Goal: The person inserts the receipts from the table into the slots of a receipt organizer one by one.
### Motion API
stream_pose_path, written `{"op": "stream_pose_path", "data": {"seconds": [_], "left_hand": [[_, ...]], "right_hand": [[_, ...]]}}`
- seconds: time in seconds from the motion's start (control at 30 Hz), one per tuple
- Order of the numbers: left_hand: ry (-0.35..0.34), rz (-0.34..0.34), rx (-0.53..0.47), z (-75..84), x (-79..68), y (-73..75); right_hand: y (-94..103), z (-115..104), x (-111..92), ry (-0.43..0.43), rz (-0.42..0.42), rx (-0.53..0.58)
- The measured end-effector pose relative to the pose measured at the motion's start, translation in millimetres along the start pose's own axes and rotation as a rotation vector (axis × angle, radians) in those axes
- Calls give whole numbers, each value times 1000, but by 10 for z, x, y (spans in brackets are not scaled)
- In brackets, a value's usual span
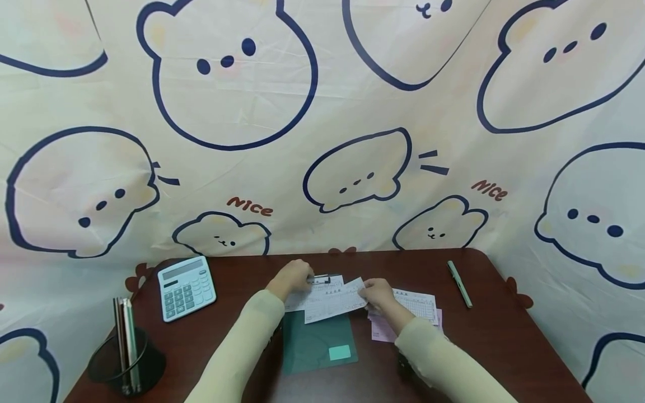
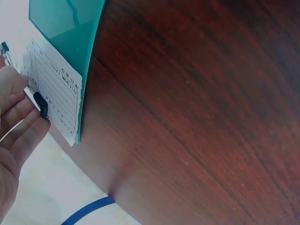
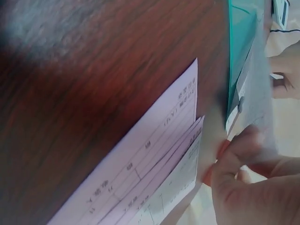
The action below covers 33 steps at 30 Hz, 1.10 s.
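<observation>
Cream sleeves [image 1: 239,341] nearest, both reaching forward over a red-brown wooden table [image 1: 509,347]. Near left: dark round cup [image 1: 156,359], several pencils [image 1: 131,338] standing in it. Centre, between the forearms: teal folder [image 1: 314,338], flat on the table, mint label [image 1: 340,352] toward its lower right corner. Right of it, beside and partly hidden by the right forearm: lilac slips [image 1: 383,331], a white gridded slip [image 1: 420,305] lying across them.

Farther, over the folder's far half: loose white slip [image 1: 330,306], tilted, held a little above the folder as seen from the right wrist. Right hand [image 1: 380,296] pinches its right end between thumb and fingers, gap narrow, just the paper in it. Beneath, a printed sheet [image 2: 61,93] lies on the folder, its far edge by the metal clip [image 1: 322,279]. Left hand [image 1: 292,278] grips that clip, thumb and curled fingers closed about it.

Far left: pale blue calculator [image 1: 186,288] near the table's edge. Far right: green pen [image 1: 459,284] lying at a slant. Behind it all: cream cloth backdrop [image 1: 284,182], creased, navy-outlined cartoon animals, "Nice" printed twice in brownish red.
</observation>
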<state>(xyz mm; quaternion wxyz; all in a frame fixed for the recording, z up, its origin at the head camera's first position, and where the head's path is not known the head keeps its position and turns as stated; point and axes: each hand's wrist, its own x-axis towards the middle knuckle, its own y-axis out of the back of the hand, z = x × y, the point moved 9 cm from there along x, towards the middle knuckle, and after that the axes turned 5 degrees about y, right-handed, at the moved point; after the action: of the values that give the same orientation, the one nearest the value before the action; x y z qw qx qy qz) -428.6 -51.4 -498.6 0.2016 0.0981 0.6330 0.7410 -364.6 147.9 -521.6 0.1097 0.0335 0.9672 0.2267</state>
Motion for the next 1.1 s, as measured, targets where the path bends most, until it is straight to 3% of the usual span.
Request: {"op": "stream_pose_path", "data": {"seconds": [0.4,0.57,0.83,1.1], "left_hand": [[5,-43,19,30,25,-25],[5,-30,33,37,52,-19],[-3,-35,69,39,76,-46],[2,-35,59,39,63,-32]], "right_hand": [[-306,-18,-39,-7,-126,22],[-414,-30,-35,10,-136,36],[-466,87,-77,-126,-163,98],[-493,44,-38,-122,-201,182]]}}
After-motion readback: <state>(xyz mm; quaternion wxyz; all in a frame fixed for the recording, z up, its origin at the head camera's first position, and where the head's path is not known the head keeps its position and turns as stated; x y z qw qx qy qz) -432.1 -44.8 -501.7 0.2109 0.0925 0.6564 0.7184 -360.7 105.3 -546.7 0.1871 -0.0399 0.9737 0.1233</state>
